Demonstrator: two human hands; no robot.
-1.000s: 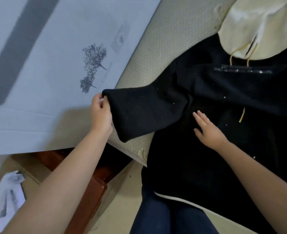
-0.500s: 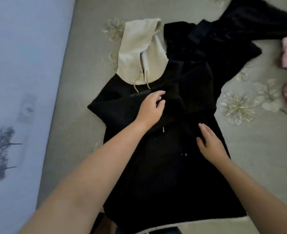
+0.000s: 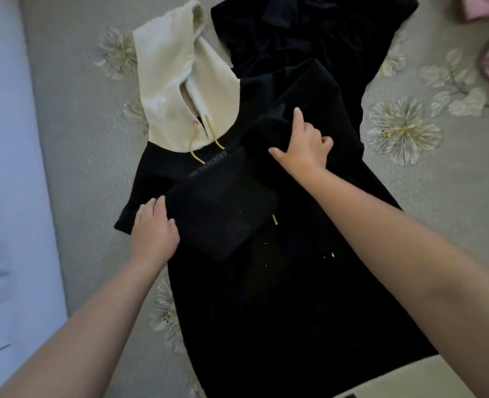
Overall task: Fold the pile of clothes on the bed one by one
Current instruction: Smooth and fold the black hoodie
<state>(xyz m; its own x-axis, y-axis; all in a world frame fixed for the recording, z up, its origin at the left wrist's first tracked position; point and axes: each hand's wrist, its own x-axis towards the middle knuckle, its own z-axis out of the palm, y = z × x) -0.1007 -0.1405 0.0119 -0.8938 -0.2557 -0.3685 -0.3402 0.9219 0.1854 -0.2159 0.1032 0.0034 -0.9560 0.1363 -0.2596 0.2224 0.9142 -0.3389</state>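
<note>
the black fleece hoodie with cream hood (image 3: 266, 282) lies flat on the grey flowered bed cover (image 3: 88, 156). the left hand (image 3: 154, 231) rests with straight fingers on the folded sleeve (image 3: 223, 214). the right hand (image 3: 303, 145) pinches the other sleeve's cloth, index finger stretched out.

Left hand (image 3: 154, 228) dropped to the folded sleeve's (image 3: 223, 214) edge; right hand (image 3: 303, 145) now grips the other sleeve
</note>
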